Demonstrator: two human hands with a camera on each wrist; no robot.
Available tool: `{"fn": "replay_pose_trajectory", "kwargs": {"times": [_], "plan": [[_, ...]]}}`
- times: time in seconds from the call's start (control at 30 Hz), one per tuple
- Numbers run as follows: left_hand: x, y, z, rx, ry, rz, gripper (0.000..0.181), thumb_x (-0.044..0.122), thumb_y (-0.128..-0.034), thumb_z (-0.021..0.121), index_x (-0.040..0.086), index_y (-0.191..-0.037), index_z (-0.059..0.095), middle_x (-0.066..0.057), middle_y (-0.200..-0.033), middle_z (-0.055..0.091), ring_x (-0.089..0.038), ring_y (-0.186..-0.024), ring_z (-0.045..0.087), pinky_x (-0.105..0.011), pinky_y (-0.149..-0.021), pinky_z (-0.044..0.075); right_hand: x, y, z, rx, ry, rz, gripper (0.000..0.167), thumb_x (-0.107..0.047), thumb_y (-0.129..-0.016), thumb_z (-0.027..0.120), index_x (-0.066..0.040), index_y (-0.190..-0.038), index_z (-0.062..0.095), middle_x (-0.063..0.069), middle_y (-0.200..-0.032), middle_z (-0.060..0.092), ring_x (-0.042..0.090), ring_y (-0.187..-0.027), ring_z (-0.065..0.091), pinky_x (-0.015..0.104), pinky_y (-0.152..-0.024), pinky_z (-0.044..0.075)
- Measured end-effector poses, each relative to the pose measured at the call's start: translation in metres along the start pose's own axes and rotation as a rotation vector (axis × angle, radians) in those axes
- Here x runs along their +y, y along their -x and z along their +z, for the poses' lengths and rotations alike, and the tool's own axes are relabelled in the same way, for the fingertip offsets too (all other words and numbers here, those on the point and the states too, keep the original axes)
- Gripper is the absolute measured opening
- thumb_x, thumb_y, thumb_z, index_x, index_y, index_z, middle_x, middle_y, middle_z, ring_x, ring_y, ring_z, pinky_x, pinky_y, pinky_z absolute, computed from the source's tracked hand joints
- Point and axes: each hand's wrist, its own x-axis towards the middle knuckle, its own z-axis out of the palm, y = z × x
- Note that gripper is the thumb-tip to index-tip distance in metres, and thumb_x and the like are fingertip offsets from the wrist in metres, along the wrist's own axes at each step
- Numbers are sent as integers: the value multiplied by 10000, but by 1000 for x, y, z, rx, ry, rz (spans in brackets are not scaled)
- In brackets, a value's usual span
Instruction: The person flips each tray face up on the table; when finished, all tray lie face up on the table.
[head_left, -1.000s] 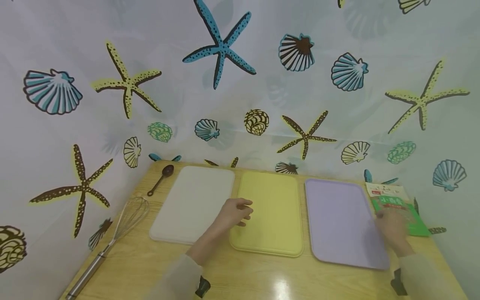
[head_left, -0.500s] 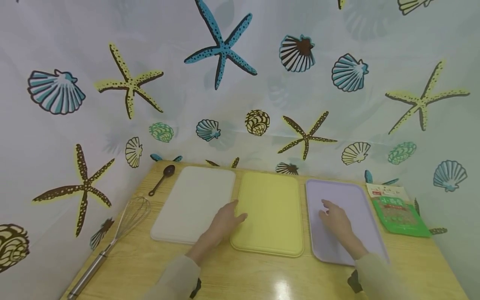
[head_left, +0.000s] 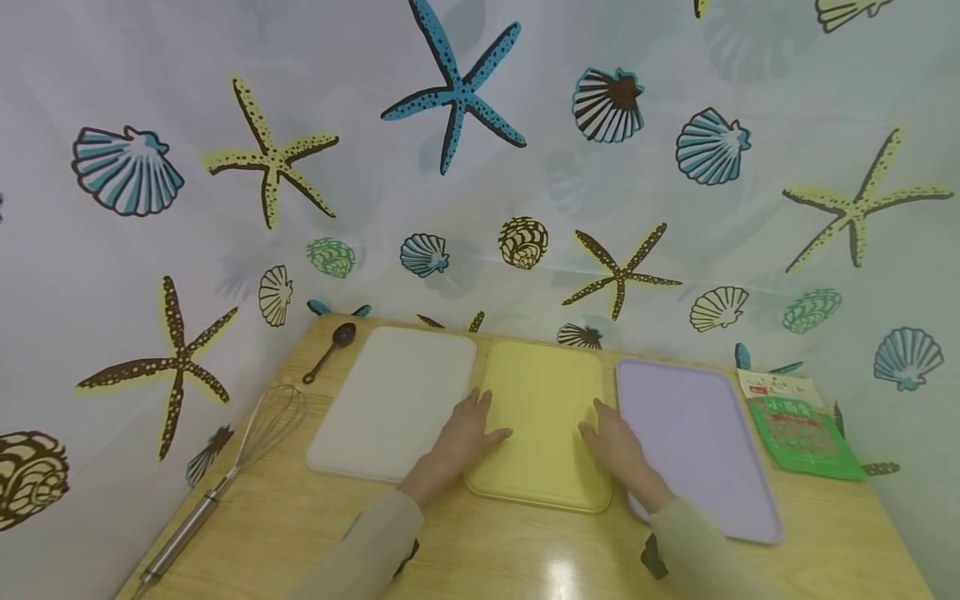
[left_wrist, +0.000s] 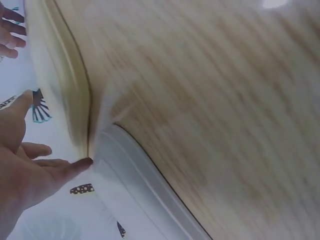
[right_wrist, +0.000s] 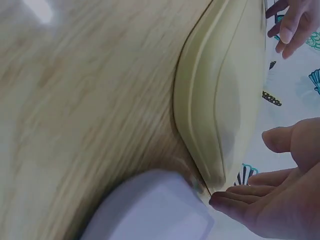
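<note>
The yellow tray (head_left: pixel 543 425) lies flat on the table between two other trays. My left hand (head_left: pixel 461 437) is at its left side, fingers extended forward and the thumb out over the tray. On the opposite side, my right hand (head_left: pixel 618 446) is at the right edge, thumb toward the middle. In the left wrist view the left hand's fingers (left_wrist: pixel 75 169) reach the tray's side near the white tray (left_wrist: pixel 135 190). The right wrist view has the right hand's fingers (right_wrist: pixel 235 202) by the yellow tray's edge, near the purple tray (right_wrist: pixel 150 210). Whether they press on it I cannot tell.
A metal whisk (head_left: pixel 225 483) and a dark spoon (head_left: pixel 330 352) lie left of the white tray. A green and white food packet (head_left: pixel 802 429) sits right of the purple tray. Behind the wooden table (head_left: pixel 517 558) hangs a sheet (head_left: pixel 360 75) with starfish and shells.
My right hand has moved left from near the green packet, across the purple tray, to the yellow tray's right edge. The left hand has stayed by the left edge, its fingers now pointing forward.
</note>
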Motion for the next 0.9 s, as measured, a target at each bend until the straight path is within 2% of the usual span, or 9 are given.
{"fn": "replay_pose_trajectory", "kwargs": {"times": [0.1,0.17,0.23,0.37,0.53,0.7,0.9], "plan": [[-4,-8,3,-39,-27,13,808,427,-921,619,-48,-1478,277,-296,-1521,228,-453,-1373,281,-519,-1085,343,-1,-3,3,-27,5,9,587,-157,-985,517,191,-1396,285,396,-1411,327,520,-1317,318,606,-1073,286],[-6,-13,4,-73,-14,14,832,432,-914,626,-40,-1489,254,-285,-1536,197,-442,-1389,257,-515,-1103,317,-2,-4,5,-44,8,18,595,-153,-981,528,199,-1392,281,421,-1412,291,539,-1328,275,618,-1077,257],[-7,-17,5,-112,20,-1,860,424,-900,648,-38,-1495,235,-277,-1549,163,-433,-1401,235,-510,-1119,289,-2,-6,7,-56,34,17,602,-156,-976,543,195,-1392,287,445,-1404,269,561,-1318,269,629,-1064,266],[-9,-23,8,-152,62,-43,894,410,-862,698,-62,-1480,257,-277,-1553,144,-420,-1400,248,-492,-1129,279,-4,-8,7,-44,99,4,595,-176,-956,589,166,-1381,352,452,-1348,341,611,-1245,329,647,-1033,319],[-11,-25,8,-134,102,-45,886,384,-839,732,-98,-1448,304,-301,-1538,163,-442,-1386,263,-508,-1124,279,-9,-9,6,8,89,-9,559,-173,-928,627,156,-1335,430,403,-1295,451,582,-1179,385,656,-1002,336],[-14,-21,10,-123,97,-43,876,388,-830,737,-85,-1443,328,-294,-1536,174,-448,-1367,298,-510,-1110,305,2,-9,18,74,84,-46,556,-206,-911,654,149,-1301,479,364,-1246,514,492,-1081,456,576,-923,409],[-13,-19,10,-101,71,-20,863,409,-841,719,-81,-1441,339,-296,-1530,192,-456,-1349,327,-506,-1099,325,9,-10,27,133,50,5,575,-247,-900,667,109,-1317,495,348,-1270,487,457,-1046,453,505,-820,477]]}}
